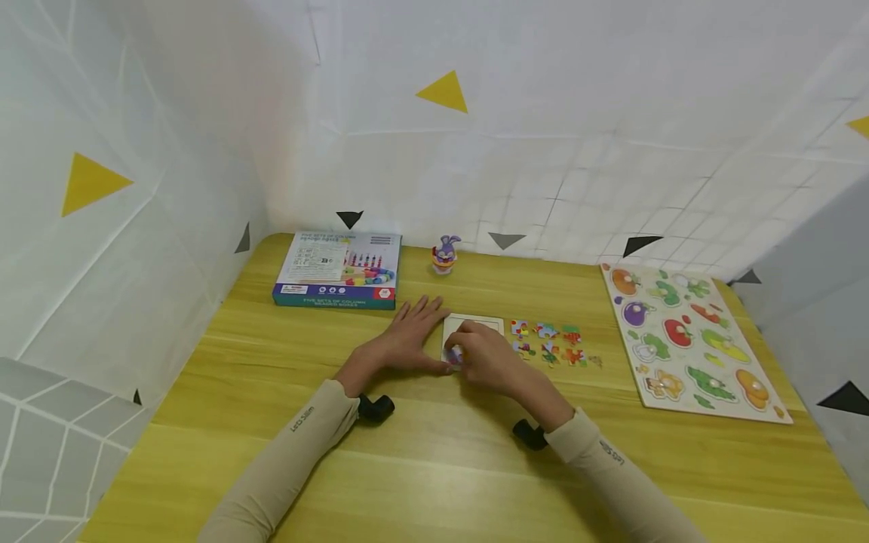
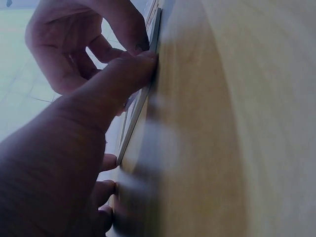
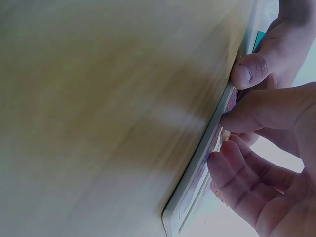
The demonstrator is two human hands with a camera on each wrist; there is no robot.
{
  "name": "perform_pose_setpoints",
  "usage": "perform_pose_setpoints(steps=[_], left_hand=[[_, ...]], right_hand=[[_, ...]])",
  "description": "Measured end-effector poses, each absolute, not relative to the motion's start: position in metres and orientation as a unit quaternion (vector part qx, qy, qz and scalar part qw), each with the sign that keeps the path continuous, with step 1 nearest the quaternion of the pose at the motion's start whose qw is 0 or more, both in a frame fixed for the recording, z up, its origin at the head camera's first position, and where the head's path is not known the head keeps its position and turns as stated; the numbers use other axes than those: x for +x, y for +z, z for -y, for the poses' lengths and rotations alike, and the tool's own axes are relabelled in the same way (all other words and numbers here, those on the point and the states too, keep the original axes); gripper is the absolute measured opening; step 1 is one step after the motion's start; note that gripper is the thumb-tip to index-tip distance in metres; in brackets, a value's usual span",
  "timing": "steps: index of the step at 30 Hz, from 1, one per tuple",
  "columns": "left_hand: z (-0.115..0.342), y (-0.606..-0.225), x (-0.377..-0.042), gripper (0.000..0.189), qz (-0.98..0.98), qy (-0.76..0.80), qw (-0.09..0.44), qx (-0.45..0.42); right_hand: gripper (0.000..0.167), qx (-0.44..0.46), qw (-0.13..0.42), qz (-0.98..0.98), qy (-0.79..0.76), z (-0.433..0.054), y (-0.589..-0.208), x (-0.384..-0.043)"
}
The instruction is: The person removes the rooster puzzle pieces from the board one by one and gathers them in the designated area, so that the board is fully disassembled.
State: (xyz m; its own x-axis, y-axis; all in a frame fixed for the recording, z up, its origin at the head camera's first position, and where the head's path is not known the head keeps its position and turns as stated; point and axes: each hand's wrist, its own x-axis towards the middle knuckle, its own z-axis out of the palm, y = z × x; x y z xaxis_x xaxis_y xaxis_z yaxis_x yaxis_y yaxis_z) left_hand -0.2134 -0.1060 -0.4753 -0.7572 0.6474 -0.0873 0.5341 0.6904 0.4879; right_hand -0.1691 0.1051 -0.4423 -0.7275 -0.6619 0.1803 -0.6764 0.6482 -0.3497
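A small screened-off corner, arranged like a booth, is seen; whether it is housed in a home, a lab or an office cannot be told. The wood-grained desk (image 1: pixel 421 475) is closed in along its far edge and on both sides by pale, creased sheeting (image 1: pixel 543 90), marked with thin lines and yellow, grey and black triangles (image 1: pixel 444 92). Toys are laid out: a box printed with coloured beads (image 1: pixel 370 260) at the far left corner, a rabbit figurine (image 1: pixel 444 256) near the far edge, a vegetable board (image 1: pixel 692 369) by the right edge, and jigsaw pieces (image 1: pixel 573 356) left of that board.
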Motion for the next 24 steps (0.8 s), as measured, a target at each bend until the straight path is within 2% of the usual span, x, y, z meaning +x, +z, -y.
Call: perform_pose_setpoints(steps=[10, 24], left_hand=[[0.1057, -0.4768, -0.2149, 0.108, -0.910, 0.218, 0.118, 0.333], [0.1056, -0.4784, -0.2157, 0.108, -0.911, 0.219, 0.123, 0.327]], right_hand=[[0.029, 0.361, 0.034, 0.907, 0.215, -0.1077, -0.4466, -0.1706], [0.030, 0.346, 0.023, 0.912, 0.218, -0.1070, -0.4450, -0.1710]])
